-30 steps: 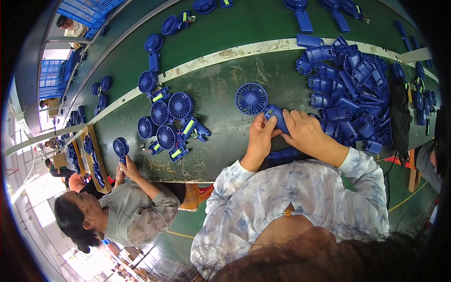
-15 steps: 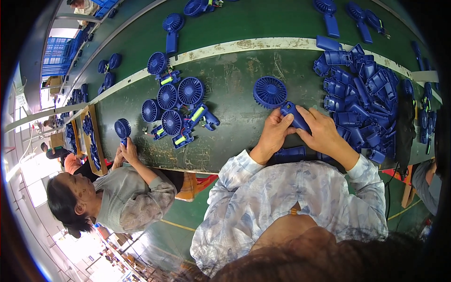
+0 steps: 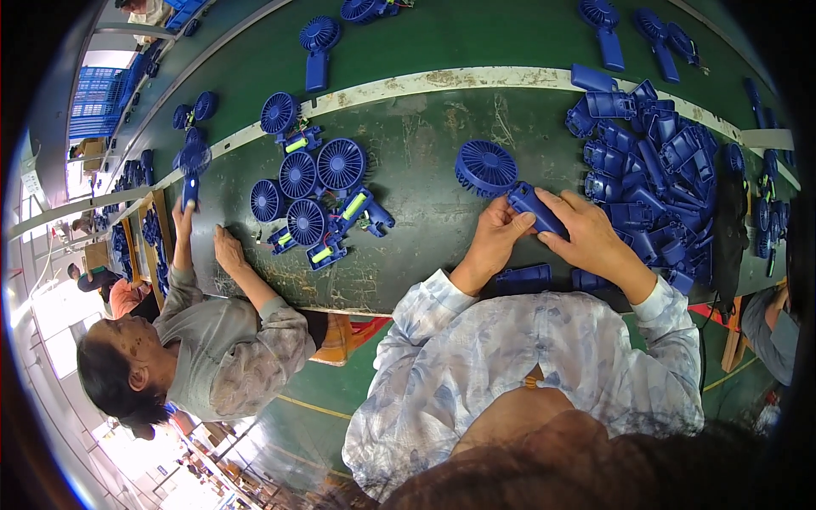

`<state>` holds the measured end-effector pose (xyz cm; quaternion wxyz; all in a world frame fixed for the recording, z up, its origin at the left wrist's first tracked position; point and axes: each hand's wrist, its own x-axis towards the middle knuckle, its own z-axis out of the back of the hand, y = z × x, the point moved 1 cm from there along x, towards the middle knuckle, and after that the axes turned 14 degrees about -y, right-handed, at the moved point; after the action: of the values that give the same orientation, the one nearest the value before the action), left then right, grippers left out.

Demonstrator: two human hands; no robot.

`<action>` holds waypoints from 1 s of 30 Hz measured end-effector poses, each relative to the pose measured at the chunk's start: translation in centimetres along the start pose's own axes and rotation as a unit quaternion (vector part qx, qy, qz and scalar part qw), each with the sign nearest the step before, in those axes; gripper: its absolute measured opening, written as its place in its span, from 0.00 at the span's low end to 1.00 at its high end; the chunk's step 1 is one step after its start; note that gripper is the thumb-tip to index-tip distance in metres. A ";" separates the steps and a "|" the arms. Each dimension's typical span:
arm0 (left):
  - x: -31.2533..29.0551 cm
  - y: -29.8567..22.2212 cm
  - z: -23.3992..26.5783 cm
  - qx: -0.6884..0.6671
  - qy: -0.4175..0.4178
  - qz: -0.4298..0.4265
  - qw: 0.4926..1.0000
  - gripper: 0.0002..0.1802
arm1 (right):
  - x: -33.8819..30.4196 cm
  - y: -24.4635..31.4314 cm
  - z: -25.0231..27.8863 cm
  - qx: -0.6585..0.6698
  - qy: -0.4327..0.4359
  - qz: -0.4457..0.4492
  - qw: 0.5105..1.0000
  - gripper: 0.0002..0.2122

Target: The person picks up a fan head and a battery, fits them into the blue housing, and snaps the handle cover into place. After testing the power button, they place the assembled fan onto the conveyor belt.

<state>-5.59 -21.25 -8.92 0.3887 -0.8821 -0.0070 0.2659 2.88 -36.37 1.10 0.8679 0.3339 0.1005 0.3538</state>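
A blue handheld fan [image 3: 486, 167] is between my two hands, its round grille toward the far left and its handle slanting to the near right. My left hand [image 3: 495, 240] is closed on the near side of the handle where it meets the fan head, thumb lying along it. My right hand [image 3: 586, 236] wraps the other end of the handle, fingers on top and thumb below. Close in front of me lies a loose blue handle shell [image 3: 523, 279]. To my right is a large heap of blue handle shells [image 3: 650, 174].
Left of me lie several opened fans [image 3: 306, 221] with yellow-green batteries and wires showing. Beyond a scuffed white rail [image 3: 442, 81], finished-looking fans [image 3: 317, 51] rest on a green surface. A co-worker [image 3: 229, 340] sits at the left, holding a fan [image 3: 193, 166].
My hands and the fan have stayed almost in place. The co-worker's hands have parted, and one has carried a fan away to the far left.
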 end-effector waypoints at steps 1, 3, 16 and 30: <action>0.1 0.2 0.1 0.005 0.007 -0.010 1.000 0.18 | 0.1 0.0 0.1 0.008 -0.002 0.004 1.000 0.28; 0.1 0.3 0.2 0.000 0.006 -0.002 1.000 0.18 | 0.3 -0.3 0.3 0.016 -0.005 0.008 1.000 0.28; 0.0 -0.4 -0.2 -0.010 0.006 0.013 1.000 0.18 | 0.5 0.4 0.7 -0.028 0.000 0.034 0.999 0.28; -0.4 -0.6 -0.1 -0.018 0.031 0.029 0.999 0.19 | 0.8 -0.2 1.1 0.102 0.067 -0.059 0.991 0.28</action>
<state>-5.75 -20.97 -8.26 0.3646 -0.8968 0.0261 0.2492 4.02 -36.51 1.81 0.8400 0.3894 0.2134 0.3118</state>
